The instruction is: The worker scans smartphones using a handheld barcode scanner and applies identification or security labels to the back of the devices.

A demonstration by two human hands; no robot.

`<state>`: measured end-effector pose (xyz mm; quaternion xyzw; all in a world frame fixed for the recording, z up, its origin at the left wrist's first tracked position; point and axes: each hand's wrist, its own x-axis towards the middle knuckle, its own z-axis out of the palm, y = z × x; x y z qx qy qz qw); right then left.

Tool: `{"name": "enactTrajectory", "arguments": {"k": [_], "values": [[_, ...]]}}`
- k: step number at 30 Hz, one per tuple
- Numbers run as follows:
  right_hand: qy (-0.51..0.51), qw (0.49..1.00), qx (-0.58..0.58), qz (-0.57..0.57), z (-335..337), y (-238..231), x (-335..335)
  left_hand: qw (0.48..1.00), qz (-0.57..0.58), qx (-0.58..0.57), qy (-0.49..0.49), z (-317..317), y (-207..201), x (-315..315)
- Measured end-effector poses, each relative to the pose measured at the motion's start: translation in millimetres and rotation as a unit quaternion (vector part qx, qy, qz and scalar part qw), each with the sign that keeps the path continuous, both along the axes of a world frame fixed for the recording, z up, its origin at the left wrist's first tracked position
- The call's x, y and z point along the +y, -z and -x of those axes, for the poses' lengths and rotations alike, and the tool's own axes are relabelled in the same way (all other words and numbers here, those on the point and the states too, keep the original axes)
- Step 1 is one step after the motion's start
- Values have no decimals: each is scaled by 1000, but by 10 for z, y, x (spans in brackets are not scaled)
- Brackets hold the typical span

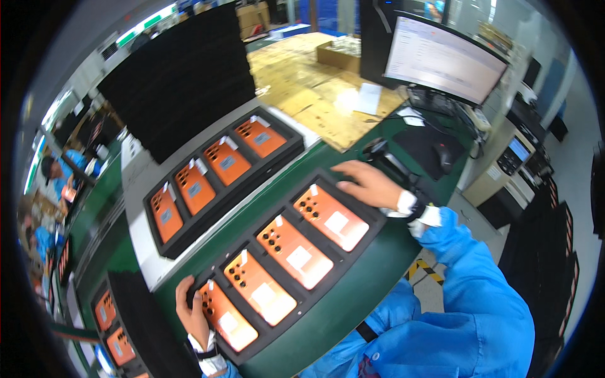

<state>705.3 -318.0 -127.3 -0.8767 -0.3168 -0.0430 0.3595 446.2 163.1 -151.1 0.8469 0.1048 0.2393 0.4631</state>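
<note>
near tray (pixel 368 236), black, 4 pockets, sits slantwise on the green bench (pixel 353 296) right in front of you. each pocket holds 1 orange phone back cover (pixel 293 252), camera holes toward the far-left end, a pale sticker on each.

your left hand (pixel 191 313) is at the tray's near-left end, fingers curled over the rim by the first cover, thumb along the outer edge; looks like a grip on the rim, not on a cover. your right hand (pixel 370 183) is at the far-right end, fingers spread and laid flat over the tray's corner, palm down, pinching nothing that shows.

second tray (pixel 165 242), same kind, also 4 orange covers, lies on the white strip (pixel 142 176) beyond, parallel to yours, well apart from both hands. a tall stack of black empty trays (pixel 183 75) stands behind it. monitor (pixel 444 60), mouse (pixel 443 157) and a handheld scanner (pixel 378 151) sit to your right, scanner just beyond your right hand.

judgement: you're in the handling step on the full near tray, 1 hand at each end, either settling it or about to shift it. next move calls for both ends rising or sliding together, kept level, since the covers lie loose in shallow pockets and a tilt would spill them. your right hand needs to close on the rim first; spread flat it has no hold.
</note>
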Motion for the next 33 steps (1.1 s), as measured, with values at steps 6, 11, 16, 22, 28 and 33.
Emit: {"name": "enactTrajectory", "arguments": {"k": [6,11,16,22,28,33], "values": [[-115,993,41,-4,-501,192,511,998,-49,50,-12,-16,31,51],[-63,995,64,-39,-499,264,570,996,9,90,10,-3,360,362],[-59,985,104,-122,-496,290,537,967,204,132,79,71,780,814],[-50,989,80,-113,-501,299,540,963,-49,239,111,193,862,1203],[-51,988,88,-119,-495,293,530,895,-198,390,90,163,797,1143],[-53,989,85,-108,-484,293,524,933,-75,347,63,160,767,1039]]}}
